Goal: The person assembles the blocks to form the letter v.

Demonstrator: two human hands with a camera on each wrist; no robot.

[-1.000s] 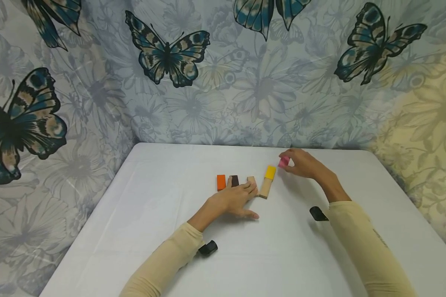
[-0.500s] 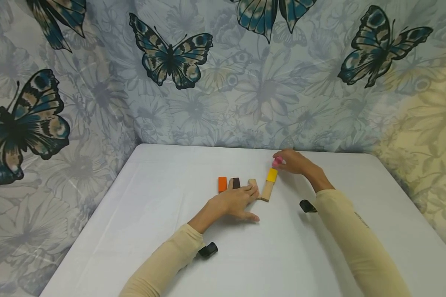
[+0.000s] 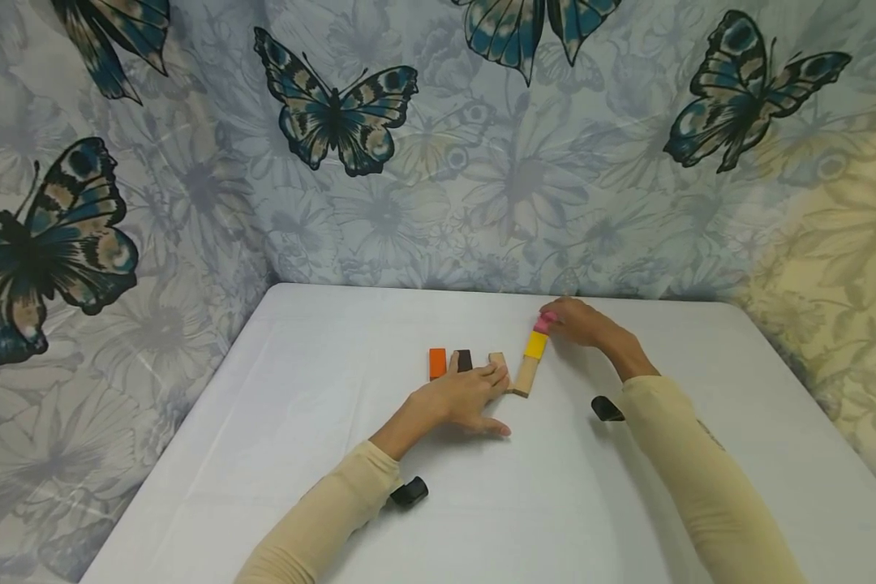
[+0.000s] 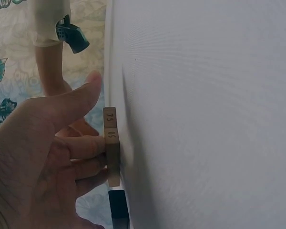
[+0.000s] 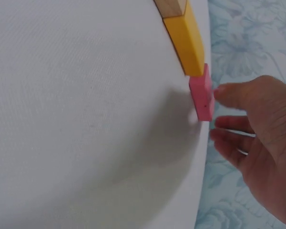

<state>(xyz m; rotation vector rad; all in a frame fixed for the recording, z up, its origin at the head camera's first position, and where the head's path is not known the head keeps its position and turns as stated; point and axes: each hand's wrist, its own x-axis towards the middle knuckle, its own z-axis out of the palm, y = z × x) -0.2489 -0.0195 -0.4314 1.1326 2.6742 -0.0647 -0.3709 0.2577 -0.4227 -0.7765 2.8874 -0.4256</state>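
My right hand [image 3: 577, 322] pinches a pink block [image 5: 200, 98] at the far end of a slanting row. Touching it end to end is a yellow block [image 3: 535, 345], followed by a plain wooden block [image 3: 525, 378]. Spread over the middle of the blocks, my left hand [image 3: 460, 397] rests its extended fingers on plain wooden pieces, one block [image 4: 113, 152] showing printed numbers. A dark brown block [image 3: 464, 359] and an orange block [image 3: 437, 362] lie by its fingertips. The left fingers partly hide the blocks under them.
The blocks lie on a white table [image 3: 299, 438], whose far edge runs close behind the right hand. Patterned butterfly cloth [image 3: 409, 219] hangs behind and at the sides. Black wrist devices [image 3: 410, 491] hang below both sleeves.
My right hand has moved left with the pink block and brought it down against the yellow block's far end. The left hand stays in place on the blocks.
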